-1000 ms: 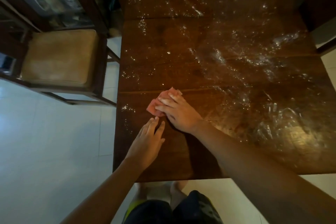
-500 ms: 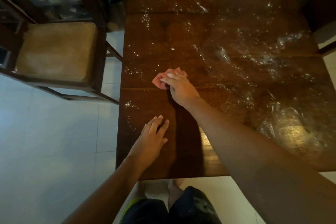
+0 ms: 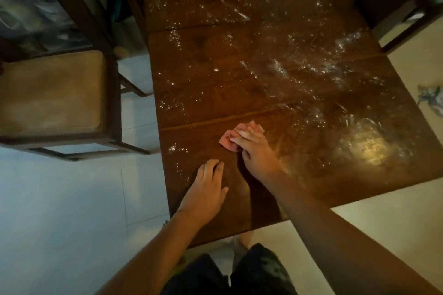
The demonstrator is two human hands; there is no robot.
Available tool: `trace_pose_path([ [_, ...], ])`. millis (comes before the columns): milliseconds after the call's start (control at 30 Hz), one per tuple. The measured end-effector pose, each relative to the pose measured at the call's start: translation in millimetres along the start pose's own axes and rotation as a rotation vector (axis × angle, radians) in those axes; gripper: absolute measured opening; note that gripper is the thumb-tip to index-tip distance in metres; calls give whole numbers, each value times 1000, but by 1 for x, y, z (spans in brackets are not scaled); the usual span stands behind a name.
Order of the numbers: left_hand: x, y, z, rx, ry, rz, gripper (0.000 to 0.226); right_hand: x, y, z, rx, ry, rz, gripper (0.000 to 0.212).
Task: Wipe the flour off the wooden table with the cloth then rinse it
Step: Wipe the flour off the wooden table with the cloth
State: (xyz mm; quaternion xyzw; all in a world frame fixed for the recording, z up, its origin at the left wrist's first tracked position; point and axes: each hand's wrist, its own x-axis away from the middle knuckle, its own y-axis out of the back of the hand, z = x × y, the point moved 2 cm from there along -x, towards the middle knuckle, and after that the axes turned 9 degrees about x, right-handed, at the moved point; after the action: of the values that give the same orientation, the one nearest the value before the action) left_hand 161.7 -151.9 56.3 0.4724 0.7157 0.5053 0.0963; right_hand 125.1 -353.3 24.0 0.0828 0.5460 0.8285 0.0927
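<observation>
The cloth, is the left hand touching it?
Apart. The head view shows table between the left hand and the cloth; only the right hand presses it.

Single head-worn wide-angle view, looking steeply down, close over wooden table (image 3: 215,84)

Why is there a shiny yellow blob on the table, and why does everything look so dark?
Head view: that blob is light glaring off the wooden table, right of the cloth; same view, the room is dim, and the wide lens bends the table's edges.
</observation>
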Motion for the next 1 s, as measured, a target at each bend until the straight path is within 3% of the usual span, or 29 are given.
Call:
trace_pose_path([
  [67, 0, 8, 10, -25, -84, 69, 67, 20, -5, 23, -26, 11, -59, 49],
  [133, -6, 18, 13, 34, -132, 136, 63, 50, -8, 23, -20, 157, 14, 56],
  [200, -10, 33, 23, 34, -183, 203, 61, 68, 0, 10, -28, 176, 47, 63],
  [267, -14, 50, 38, 16, -201, 252, 64, 68, 3, 6, -48, -1, 23, 59],
  [400, -29, 73, 42, -78, -234, 314, 65, 49, -9, 46, 19, -391, -210, 54],
  [533, -50, 88, 37, -39, -236, 336, 66, 77, -29, 108, 0, -220, -154, 59],
  [633, -66, 98, 28, -52, -259, 320, 67, 112, -25, 103, -31, -155, -153, 56],
  [733, -77, 100, 22, -94, -275, 330, 68, 111, -14, 69, 9, -284, -143, 56],
  [933, -104, 89, 20, -256, -259, 343, 70, 41, 27, -7, 14, -762, -414, 50],
  [1000, -118, 84, 17, -272, -243, 333, 72, 17, 22, -11, 78, -720, -375, 54],
])
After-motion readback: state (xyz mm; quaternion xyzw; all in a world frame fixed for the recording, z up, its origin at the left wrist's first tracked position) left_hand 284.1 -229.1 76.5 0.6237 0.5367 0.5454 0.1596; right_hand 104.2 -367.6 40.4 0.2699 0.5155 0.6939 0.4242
